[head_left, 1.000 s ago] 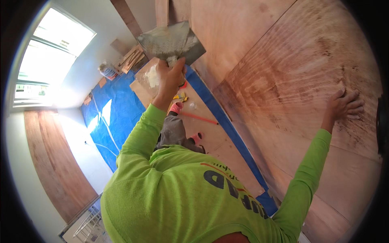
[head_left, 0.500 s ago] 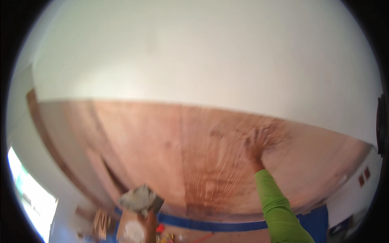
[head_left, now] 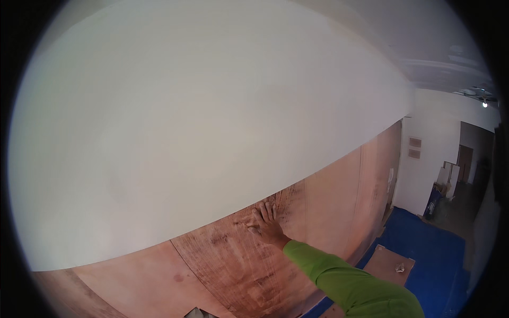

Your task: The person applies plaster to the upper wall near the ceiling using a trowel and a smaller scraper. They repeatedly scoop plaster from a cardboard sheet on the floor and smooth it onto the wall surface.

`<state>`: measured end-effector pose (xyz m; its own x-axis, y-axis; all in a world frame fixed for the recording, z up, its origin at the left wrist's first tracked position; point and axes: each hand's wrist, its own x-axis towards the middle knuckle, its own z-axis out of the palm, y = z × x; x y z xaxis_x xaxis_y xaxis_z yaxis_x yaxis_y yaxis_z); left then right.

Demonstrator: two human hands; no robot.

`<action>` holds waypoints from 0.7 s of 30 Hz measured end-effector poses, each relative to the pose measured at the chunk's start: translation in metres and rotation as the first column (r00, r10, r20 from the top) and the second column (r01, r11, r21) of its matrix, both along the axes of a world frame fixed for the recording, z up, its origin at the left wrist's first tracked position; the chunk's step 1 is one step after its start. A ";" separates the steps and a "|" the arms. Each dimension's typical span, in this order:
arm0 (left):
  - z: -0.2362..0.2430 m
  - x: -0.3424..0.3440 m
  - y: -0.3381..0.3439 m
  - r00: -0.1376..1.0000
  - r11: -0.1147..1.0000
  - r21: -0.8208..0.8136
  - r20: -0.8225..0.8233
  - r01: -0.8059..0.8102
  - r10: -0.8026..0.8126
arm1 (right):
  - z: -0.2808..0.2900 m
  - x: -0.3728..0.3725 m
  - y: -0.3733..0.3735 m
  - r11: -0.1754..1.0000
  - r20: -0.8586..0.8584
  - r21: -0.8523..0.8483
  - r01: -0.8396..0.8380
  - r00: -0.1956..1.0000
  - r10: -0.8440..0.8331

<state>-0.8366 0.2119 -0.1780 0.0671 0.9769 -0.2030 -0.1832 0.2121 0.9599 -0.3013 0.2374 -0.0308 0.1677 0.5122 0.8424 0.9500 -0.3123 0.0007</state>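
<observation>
My right hand (head_left: 269,227), at the end of a green sleeve (head_left: 331,273), presses against a reddish-brown wall panel (head_left: 331,193) just below the white upper wall. Its fingers are spread, with the thumb out to the left, and I make out no tool in it. Around and below the hand lies a darker, wet-looking patch (head_left: 233,257) with combed streaks. At the bottom edge shows only a corner of a flat plate (head_left: 198,313) with grey paste on it. My left hand is out of view.
White wall (head_left: 185,132) fills the upper part. A blue floor covering (head_left: 429,254) lies at lower right, with a brown board (head_left: 389,261) and a small pale object (head_left: 400,267) on it. Beyond are a doorway (head_left: 465,164) and leaning pale panels (head_left: 448,175).
The view has swung right and up. My right hand stays against the panel near its top edge. The paste-laden plate has dropped mostly out of view, and my left hand has left the picture.
</observation>
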 end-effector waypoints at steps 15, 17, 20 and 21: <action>-0.069 0.113 -0.028 0.988 0.971 0.232 -0.151 0.058 -0.023 | 0.001 -0.001 -0.006 0.998 -0.010 -0.050 -0.037 0.999 0.036; -0.089 0.115 -0.023 0.993 0.965 0.256 -0.107 0.066 -0.040 | -0.005 -0.001 -0.006 0.988 0.017 -0.135 0.068 0.998 -0.066; -0.129 0.131 -0.002 0.994 0.948 0.301 -0.024 0.105 -0.102 | -0.020 -0.003 -0.016 0.994 -0.052 -0.043 -0.096 0.994 0.094; -0.142 0.142 0.004 0.999 0.941 0.336 -0.028 0.040 -0.033 | -0.028 -0.005 -0.025 0.984 -0.136 -0.138 -0.112 0.986 0.093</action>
